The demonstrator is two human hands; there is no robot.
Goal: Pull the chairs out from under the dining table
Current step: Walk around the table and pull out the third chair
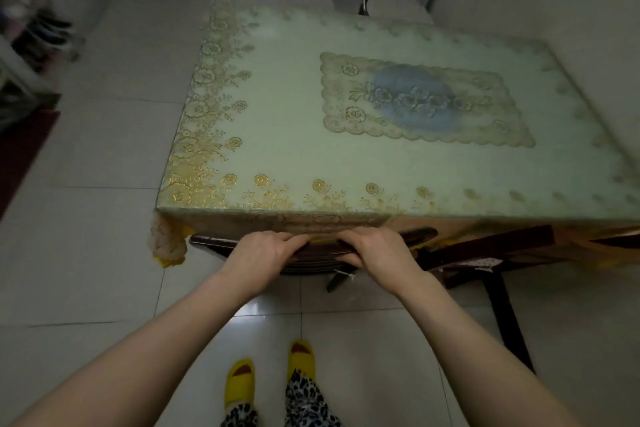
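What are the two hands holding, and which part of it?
Both the left hand and the right hand grip the chair by the top rail of its back, side by side near the middle.

Two bare forearms, sleeveless as far as seen, without watch, ring or bracelet. Left hand and right hand ungloved, with short, unpainted-looking nails. Wore bright yellow open-toed slippers: left slipper with a broad band over the instep, right slipper of the same make. Wore loose trousers in a black, white and tan leopard print, reaching down to the slippers.
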